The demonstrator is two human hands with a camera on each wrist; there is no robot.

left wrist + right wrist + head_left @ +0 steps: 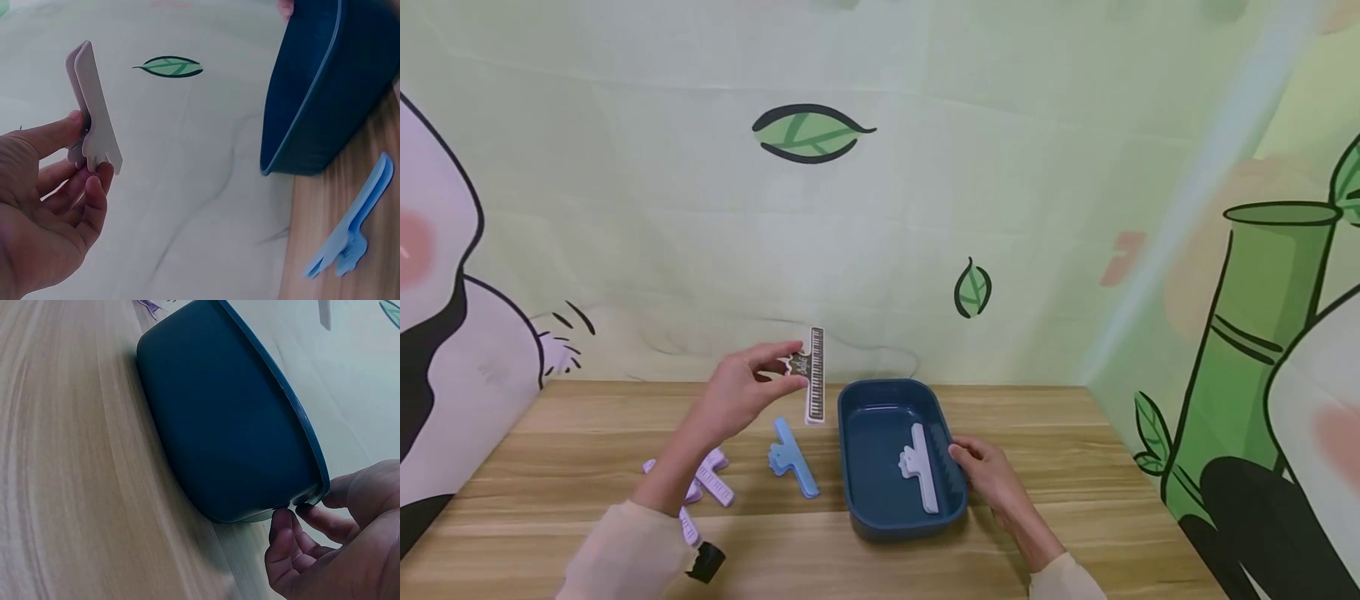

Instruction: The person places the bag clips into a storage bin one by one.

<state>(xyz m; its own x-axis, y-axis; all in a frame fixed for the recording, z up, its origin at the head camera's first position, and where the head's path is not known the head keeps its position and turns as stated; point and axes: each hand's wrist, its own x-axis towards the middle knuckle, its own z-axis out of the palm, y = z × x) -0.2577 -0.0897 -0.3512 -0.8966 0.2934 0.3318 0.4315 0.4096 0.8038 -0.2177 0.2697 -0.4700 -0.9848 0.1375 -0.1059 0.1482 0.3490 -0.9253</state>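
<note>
Sleeves (628, 554) cross wood (1037, 425) near leafy backdrop (887, 200), left hand (743, 393) pinching clip (817, 393), right (992, 477) gripping bin (898, 530).

The tub (876, 467) stands on the worktop (1037, 417), the backdrop (1037, 167) behind it. In the tub's right half lies one clip (922, 479). Left of the tub — near, not touching — another clip (793, 460) rests on the worktop. Farther left of the tub lies a group of clips (715, 481), partly hidden by the forearm (676, 471). Of the hands, the left hand (745, 396) holds a third clip (817, 375) in the air, left of the tub's far end; the right hand (988, 475) is at the tub's right rim.
</note>
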